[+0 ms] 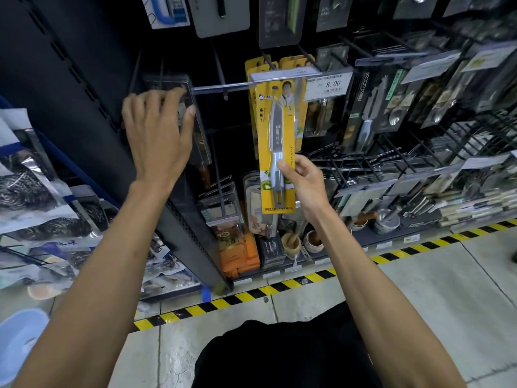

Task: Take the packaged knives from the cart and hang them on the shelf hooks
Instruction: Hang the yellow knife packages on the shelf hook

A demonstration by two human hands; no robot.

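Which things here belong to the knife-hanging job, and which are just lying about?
Job: yellow knife pack, pinched by right hand; dark knife pack, held by left hand; shelf hook.
Lying about: price tag, wooden mortars, orange boxes, blue basin.

I had one knife pack [275, 130] upright at the front end of a hook [221, 87]: yellow card, steel blade up, handle down. My right hand [300, 180] pinched its lower half. Whether it was threaded on, I couldn't tell. My left hand [159, 130] gripped a dark pack [202, 147] further left.
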